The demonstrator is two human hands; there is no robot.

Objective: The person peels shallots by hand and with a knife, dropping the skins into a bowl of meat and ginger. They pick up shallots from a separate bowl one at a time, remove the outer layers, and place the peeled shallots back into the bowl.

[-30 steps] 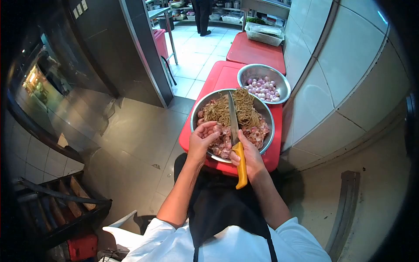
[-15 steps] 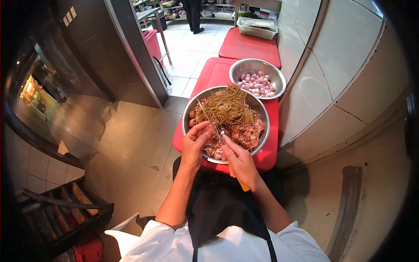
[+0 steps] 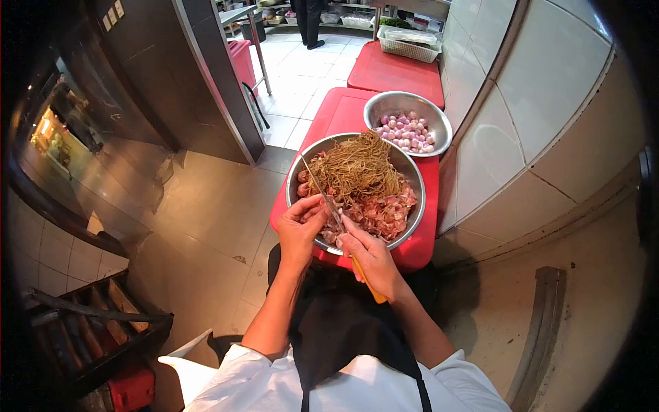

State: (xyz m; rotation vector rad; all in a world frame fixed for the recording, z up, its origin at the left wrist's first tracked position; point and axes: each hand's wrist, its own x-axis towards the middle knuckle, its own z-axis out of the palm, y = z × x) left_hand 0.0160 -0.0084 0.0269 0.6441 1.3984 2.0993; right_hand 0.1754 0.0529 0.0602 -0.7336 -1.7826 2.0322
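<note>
My right hand (image 3: 369,253) is wrapped around the orange handle of a knife (image 3: 374,290), whose long blade slants up and left over a large metal bowl (image 3: 421,213). At the blade's left side, my left hand (image 3: 300,230) is closed in a pinch on a small pinkish shallot, mostly covered by the fingers. Beneath both hands the bowl holds loose pink shallot skins (image 3: 391,214), a tangled heap of dry brown roots or stems (image 3: 360,165) and a few unpeeled shallots (image 3: 303,180) at the left rim.
A smaller metal bowl (image 3: 445,141) of peeled shallots (image 3: 410,130) stands behind the large one. Both rest on a red container lid (image 3: 336,110). Beyond are another red lid (image 3: 384,72) and a white basket (image 3: 410,49). A tiled wall runs close on the right; a person's legs (image 3: 308,24) show far back.
Both hands and the knife have shifted slightly left and down. The knife tip now reaches farther left, near the bowl's rim. The view has tilted a little.
</note>
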